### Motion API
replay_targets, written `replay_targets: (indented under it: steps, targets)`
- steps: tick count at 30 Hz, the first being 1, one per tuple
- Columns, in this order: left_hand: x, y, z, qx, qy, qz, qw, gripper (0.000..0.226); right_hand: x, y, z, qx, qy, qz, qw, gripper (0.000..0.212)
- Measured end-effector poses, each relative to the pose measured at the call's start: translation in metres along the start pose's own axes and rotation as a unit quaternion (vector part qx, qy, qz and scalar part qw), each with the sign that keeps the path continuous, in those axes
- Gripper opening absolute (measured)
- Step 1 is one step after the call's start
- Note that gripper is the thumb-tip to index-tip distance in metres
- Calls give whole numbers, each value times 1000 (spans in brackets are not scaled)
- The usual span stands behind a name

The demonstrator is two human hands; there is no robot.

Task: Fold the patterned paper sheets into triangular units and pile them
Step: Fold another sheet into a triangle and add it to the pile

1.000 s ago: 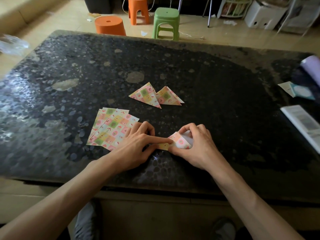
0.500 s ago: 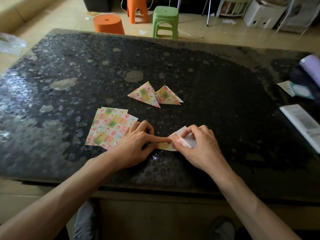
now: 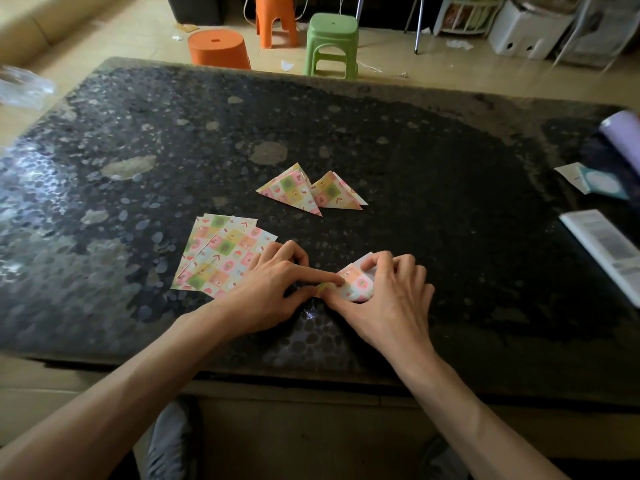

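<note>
A half-folded patterned sheet [image 3: 353,284] lies on the dark table [image 3: 415,202] near its front edge. My left hand [image 3: 273,285] presses its straight index finger on the sheet's left part, the other fingers curled. My right hand [image 3: 388,299] pinches the sheet's right part between thumb and curled fingers, with a white flap showing above. A fanned stack of flat patterned sheets [image 3: 218,258] lies left of my hands, partly under my left hand. Two finished triangular units [image 3: 308,190] lie side by side, touching, further back.
A booklet [image 3: 606,247], a teal card [image 3: 599,181] and a purple roll [image 3: 623,136] lie at the table's right edge. Orange stools [image 3: 218,48] and a green stool [image 3: 332,43] stand on the floor beyond the far edge. My shoes show under the front edge.
My right hand's fingers have curled further over the sheet and pushed its flap down. My left index finger has stayed pressed on the sheet.
</note>
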State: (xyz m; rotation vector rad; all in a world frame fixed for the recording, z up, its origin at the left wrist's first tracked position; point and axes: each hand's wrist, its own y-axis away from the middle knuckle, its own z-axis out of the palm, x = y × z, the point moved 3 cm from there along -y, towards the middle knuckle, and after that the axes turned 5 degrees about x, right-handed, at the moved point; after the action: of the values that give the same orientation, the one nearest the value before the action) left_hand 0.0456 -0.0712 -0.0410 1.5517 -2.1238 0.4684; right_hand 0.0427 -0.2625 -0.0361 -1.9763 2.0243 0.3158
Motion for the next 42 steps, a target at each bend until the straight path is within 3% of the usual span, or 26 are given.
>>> replay_targets:
  steps: [12,17,21,42]
  targets:
    - [0,-1,-1,-5,-10,-4,1000,40,4,4,0,6,-21,-13,1000,68]
    - [1,0,-2,-18,-17,-6,1000,43,10,-6,-3,-28,-78,38,996,31]
    - [1,-1,-3,-15,-19,-5,1000,42,13,-10,-1,-9,-61,32,998,24]
    - [-1,-4,-5,-31,-8,-12,999,45,11,-11,-3,44,-47,5,998,30]
